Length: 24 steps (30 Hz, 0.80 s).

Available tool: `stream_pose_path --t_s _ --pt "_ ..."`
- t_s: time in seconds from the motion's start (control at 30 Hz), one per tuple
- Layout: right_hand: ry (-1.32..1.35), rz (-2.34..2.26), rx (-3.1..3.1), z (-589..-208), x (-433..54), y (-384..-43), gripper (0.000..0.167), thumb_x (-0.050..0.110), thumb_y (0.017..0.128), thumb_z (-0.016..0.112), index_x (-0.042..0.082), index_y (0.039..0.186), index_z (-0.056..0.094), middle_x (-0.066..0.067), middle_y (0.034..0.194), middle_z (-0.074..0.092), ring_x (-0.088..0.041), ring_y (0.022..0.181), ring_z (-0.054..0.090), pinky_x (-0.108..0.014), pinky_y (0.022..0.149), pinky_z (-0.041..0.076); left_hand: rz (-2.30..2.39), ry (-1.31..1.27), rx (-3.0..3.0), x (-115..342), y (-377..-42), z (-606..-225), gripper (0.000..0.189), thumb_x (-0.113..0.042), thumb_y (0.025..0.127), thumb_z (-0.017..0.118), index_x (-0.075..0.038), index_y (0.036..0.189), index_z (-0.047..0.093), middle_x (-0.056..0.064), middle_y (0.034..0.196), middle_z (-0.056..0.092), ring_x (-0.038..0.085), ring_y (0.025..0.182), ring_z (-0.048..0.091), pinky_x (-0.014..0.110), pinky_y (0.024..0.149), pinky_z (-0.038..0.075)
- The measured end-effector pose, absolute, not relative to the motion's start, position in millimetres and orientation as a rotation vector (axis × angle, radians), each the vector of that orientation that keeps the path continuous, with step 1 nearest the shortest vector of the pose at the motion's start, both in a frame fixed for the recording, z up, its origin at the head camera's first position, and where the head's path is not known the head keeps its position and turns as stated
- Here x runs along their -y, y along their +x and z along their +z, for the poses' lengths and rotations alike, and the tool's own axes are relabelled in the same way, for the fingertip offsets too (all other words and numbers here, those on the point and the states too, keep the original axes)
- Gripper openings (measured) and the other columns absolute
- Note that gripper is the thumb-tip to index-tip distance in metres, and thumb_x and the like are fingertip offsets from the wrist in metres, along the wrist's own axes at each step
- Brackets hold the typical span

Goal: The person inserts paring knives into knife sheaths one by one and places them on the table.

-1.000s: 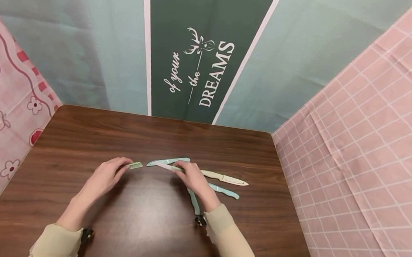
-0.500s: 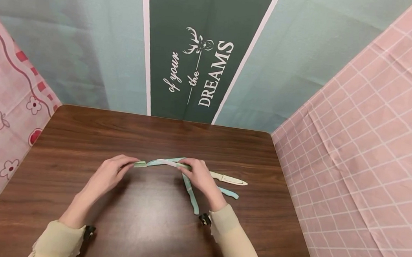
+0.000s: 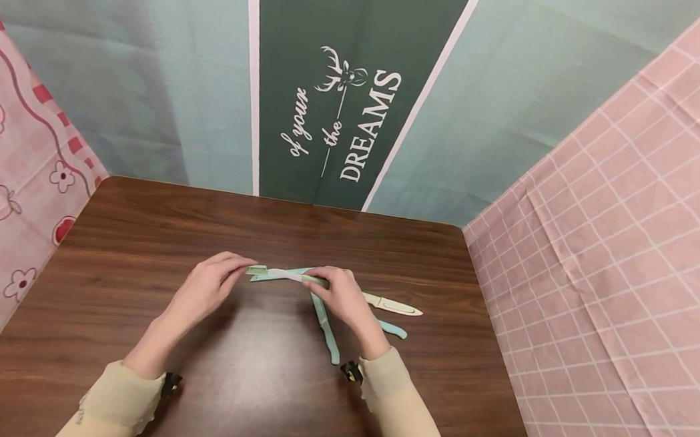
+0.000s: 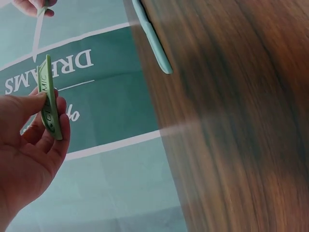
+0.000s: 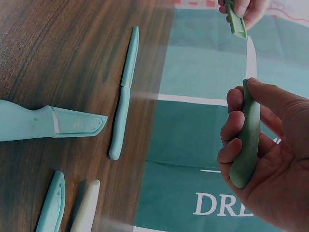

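My left hand [image 3: 206, 287] pinches a green knife sheath [image 4: 50, 104] between thumb and fingers; its side carries dark lettering. Gripped in my right hand [image 3: 343, 298] is a paring knife [image 5: 248, 140] with a green handle and a bare white blade. Both are held up off the table. The blade's tip points at the sheath's mouth; in the left wrist view a small gap shows between them. Behind the knife lies a light-blue sheathed knife [image 5: 124, 101] on the table.
More sheathed knives lie near my right hand on the brown wooden table [image 3: 175, 228]: a cream one [image 3: 397, 307], a light-blue one [image 3: 326, 334] close by, and another light-blue one [image 3: 394, 329] partly behind my wrist. Printed cloths hang around the table.
My left hand has moved right and slightly away from me with the sheath. My right hand has shifted a little right with the knife. Sheath and blade tip now line up, close together.
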State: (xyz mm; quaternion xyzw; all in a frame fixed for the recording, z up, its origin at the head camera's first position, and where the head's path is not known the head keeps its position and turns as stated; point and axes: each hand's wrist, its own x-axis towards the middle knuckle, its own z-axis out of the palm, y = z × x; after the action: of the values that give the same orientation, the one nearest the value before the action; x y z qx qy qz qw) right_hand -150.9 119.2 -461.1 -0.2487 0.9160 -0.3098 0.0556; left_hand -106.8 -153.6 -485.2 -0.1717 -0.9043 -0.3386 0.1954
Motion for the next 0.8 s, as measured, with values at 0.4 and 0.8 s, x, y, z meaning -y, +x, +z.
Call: stream_pose_path --t_s 0.4,0.8 --pt "-0.744 -0.932 -2.789 -463.8 -119.6 -151.3 0.021 0.026 0.096 0.068 0.014 0.11 0.077 -0.002 0.108 0.076 -0.015 0.1 0.072 -0.033 0.085 0.058 -0.959 -0.474 2.525 146.1 -107.2 -484.9 0.023 -0.003 0.092 0.068 -0.014 0.11 0.075 0.002 0.102 0.074 0.019 0.091 0.071 0.04 0.076 0.056" --pt "-0.711 -0.912 -2.8 -468.2 -118.3 -152.1 0.019 0.027 0.094 0.07 0.014 0.105 0.077 0.0 0.101 0.077 -0.011 0.089 0.07 -0.026 0.076 0.055 -0.933 -0.495 2.532 145.9 -105.7 -483.4 0.023 -0.002 0.091 0.069 -0.013 0.11 0.075 0.002 0.102 0.074 0.02 0.091 0.071 0.041 0.076 0.056"
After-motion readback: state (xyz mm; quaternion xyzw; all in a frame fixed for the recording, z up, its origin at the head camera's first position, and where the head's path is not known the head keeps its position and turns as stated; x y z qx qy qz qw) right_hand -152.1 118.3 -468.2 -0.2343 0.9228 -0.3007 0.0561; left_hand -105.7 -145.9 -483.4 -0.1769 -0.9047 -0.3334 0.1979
